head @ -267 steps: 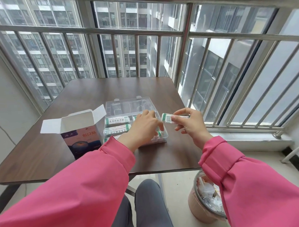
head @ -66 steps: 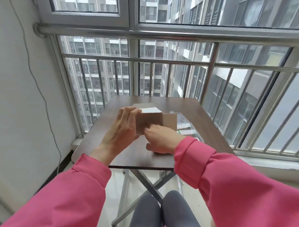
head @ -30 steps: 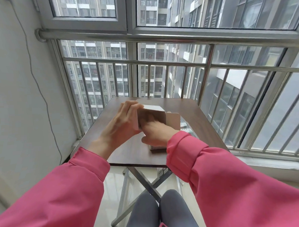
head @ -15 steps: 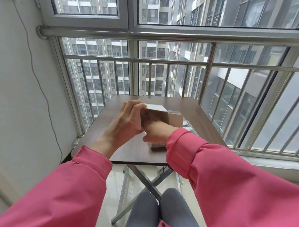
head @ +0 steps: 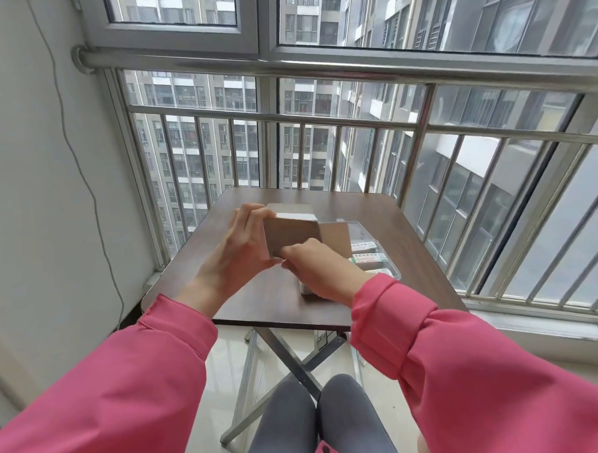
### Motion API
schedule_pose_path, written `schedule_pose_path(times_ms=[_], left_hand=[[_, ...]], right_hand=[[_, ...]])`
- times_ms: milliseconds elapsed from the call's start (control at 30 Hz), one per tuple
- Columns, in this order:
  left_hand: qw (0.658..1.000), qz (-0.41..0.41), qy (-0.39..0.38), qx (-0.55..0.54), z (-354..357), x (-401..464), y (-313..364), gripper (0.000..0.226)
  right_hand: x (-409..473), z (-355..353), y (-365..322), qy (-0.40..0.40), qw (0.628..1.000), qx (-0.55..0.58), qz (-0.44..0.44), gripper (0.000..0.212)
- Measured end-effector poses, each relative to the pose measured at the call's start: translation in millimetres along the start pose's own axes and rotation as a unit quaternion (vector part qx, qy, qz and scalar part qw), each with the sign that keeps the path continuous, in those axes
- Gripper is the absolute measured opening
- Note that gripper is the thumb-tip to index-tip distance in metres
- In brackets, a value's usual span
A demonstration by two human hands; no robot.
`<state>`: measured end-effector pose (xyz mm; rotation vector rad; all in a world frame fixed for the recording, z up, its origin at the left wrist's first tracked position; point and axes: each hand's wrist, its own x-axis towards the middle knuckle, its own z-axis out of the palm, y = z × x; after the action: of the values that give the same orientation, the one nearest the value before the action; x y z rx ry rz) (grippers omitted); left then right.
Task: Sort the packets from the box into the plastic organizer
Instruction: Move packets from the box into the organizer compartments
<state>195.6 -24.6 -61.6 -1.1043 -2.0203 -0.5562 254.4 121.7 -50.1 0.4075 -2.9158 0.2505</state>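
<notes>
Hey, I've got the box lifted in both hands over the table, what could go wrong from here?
The box is held up with your right hand at its opening, so packets could spill past the plastic organizer. The organizer sits behind your right hand and partly hidden, so you might knock it.

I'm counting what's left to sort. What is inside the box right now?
That can't be seen. The box is lifted with its flaps turned away, left hand gripping its side, right hand at its lower edge. Sorted packets show in the organizer behind.
</notes>
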Motion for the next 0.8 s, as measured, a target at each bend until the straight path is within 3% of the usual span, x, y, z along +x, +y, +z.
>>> schedule_pose_path(times_ms=[133, 233, 467, 567, 800], left_hand=[[0.999, -0.033, -0.011, -0.036, 4.3, -2.0, -3.0, 0.084], [0.997, -0.048, -0.024, -0.047, 6.5, -4.7, -5.1, 0.089], [0.998, -0.040, -0.032, -0.037, 8.8, -4.5, -2.9, 0.092], [0.998, -0.035, -0.036, -0.023, 8.5, -3.8, -3.4, 0.092], [0.999, -0.018, -0.028, -0.018, 7.9, 0.5, 5.9, 0.088]], right_hand=[[-9.8, -1.4, 3.1, 0.097, 0.990, 0.084, -0.064, 0.021], [-15.0, -4.2, 4.0, 0.162, 0.968, 0.180, -0.063, 0.019], [-7.1, -12.0, 5.2, 0.240, 0.967, 0.075, -0.039, 0.020], [-5.9, -15.2, 7.9, 0.211, 0.977, 0.010, -0.007, 0.022], [-7.2, -23.5, -2.8, 0.034, 0.985, -0.167, -0.009, 0.026]])
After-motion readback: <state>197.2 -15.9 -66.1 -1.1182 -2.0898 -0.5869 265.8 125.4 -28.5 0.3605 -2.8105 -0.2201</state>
